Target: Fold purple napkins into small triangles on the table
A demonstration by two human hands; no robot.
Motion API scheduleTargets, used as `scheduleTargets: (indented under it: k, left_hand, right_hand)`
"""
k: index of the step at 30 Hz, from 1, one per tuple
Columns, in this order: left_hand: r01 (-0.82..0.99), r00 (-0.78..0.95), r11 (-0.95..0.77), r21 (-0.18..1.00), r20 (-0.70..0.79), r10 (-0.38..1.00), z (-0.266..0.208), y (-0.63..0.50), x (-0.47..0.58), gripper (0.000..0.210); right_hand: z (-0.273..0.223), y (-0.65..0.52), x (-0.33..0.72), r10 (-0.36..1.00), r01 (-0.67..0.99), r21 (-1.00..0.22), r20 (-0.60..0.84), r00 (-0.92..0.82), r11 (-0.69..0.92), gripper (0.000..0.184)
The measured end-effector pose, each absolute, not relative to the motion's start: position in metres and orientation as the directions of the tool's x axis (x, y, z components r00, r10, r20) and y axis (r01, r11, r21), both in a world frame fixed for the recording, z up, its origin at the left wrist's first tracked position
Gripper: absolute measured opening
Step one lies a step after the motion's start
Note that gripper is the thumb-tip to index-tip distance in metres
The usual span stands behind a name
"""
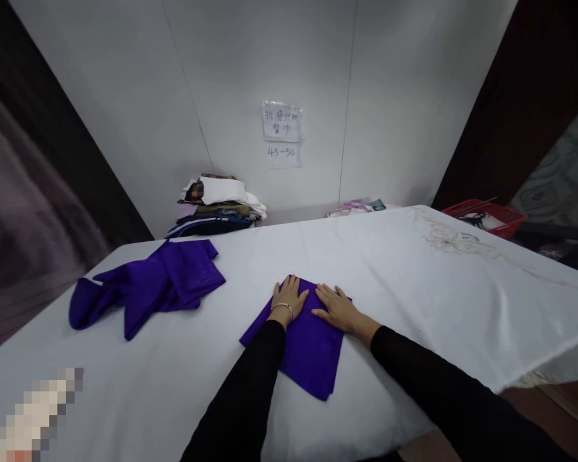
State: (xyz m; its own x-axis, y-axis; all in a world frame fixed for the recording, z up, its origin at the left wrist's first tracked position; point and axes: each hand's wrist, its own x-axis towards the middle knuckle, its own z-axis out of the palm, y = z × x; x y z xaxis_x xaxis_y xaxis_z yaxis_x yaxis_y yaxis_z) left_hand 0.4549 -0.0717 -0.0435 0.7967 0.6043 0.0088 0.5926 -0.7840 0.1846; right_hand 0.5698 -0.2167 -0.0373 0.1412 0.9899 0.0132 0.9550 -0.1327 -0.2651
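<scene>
A folded purple cloth napkin (313,350) lies flat on the white-covered table (385,398) in front of me. My left hand (289,299) rests palm down on its far left part, fingers stretched out, a bracelet at the wrist. On the far right part, my right hand (338,309) presses flat with its fingers spread. Both hands touch the cloth without gripping it. Off to the left, more purple cloth (157,282) lies in a loose, crumpled heap, apart from my hands.
Behind the table's far edge stands a stack of folded clothes (216,205). Smaller pinkish fabric (351,208) shows farther right. A red basket (503,221) sits beyond the right corner. Handwritten paper signs (282,131) hang on the wall. A pixelated patch covers the lower left.
</scene>
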Motion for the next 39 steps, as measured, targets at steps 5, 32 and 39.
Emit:
scheduleTargets:
  k: [5, 32, 39]
  left_hand:
    - [0.592, 0.796, -0.782, 0.194, 0.007, 0.605, -0.045, -0.072, 0.455, 0.062]
    - [0.550, 0.825, -0.819, 0.166, 0.044, 0.563, -0.032, -0.079, 0.441, 0.070]
    - [0.574, 0.813, -0.807, 0.140, 0.018, 0.582, -0.035, -0.083, 0.437, 0.069]
  right_hand:
    - [-0.037, -0.253, 0.582, 0.987, 0.945, -0.290, 0.004, 0.159, -0.151, 0.072]
    - [-0.034, -0.283, 0.669, 0.854, 0.845, -0.201, 0.065, 0.515, -0.495, 0.064]
    - [-0.056, -0.420, 0.792, 0.481, 0.486, -0.057, 0.078, 0.873, -0.872, 0.050]
